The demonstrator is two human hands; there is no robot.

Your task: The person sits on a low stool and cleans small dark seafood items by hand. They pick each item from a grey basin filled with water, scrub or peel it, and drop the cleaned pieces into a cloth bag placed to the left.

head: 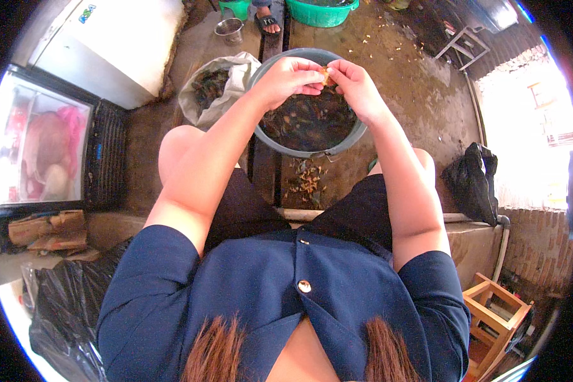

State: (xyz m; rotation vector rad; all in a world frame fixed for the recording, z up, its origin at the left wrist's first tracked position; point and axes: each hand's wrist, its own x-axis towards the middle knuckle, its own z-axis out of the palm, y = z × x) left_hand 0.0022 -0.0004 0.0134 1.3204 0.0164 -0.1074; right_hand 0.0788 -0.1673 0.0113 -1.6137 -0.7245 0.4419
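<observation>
Both of my hands meet over a round grey plastic tub [310, 153] on the floor between my legs. My left hand [291, 81] and my right hand [355, 88] pinch a small orange-yellow piece [325, 76] between their fingertips; its exact kind is too small to tell. Dark water with many small brownish pieces [310, 122] fills much of the tub. Left of it stands an open white woven sack [238, 79] with dark, shell-like pieces [209, 88] inside. Small orange-brown scraps [307, 181] lie on the floor on the near side of the tub.
Beyond the tub are a metal pot [229, 31], a green basin [322, 15] and another person's sandalled foot [269, 24]. A white appliance [119, 43] and a glass-fronted cooler [52, 148] stand at left. At right are a black plastic bag [472, 184] and a wooden stool [494, 305].
</observation>
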